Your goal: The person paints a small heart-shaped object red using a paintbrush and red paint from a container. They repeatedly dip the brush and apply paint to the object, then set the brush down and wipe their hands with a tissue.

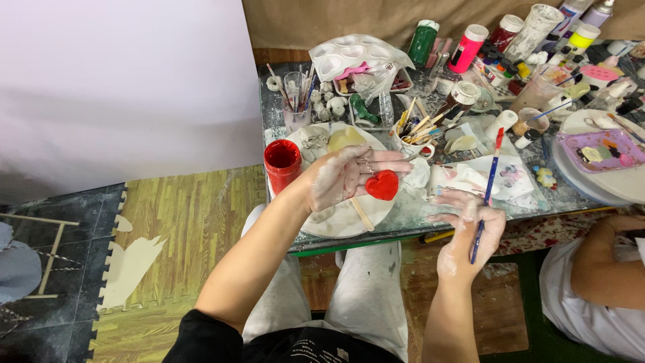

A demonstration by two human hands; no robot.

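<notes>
My left hand (346, 176) lies palm up over a white plate (342, 218), and a small red-painted heart (382, 185) rests on its fingers. The hand is smeared with white plaster or paint. My right hand (470, 232) hovers at the table's front edge and pinches a thin blue-handled paintbrush (486, 191) with a red end pointing up. An open jar of red paint (282, 163) stands just left of the plate. A wooden stick (363, 215) lies on the plate under my left hand.
The table (403, 222) is crowded with paint bottles (467, 47), a cup of brushes (295, 101), a white palette tray (353, 55), small plaster figures and crumpled tissue (463, 180). Another person's arm (598, 259) sits at the right beside a round board with a purple tray (598, 149).
</notes>
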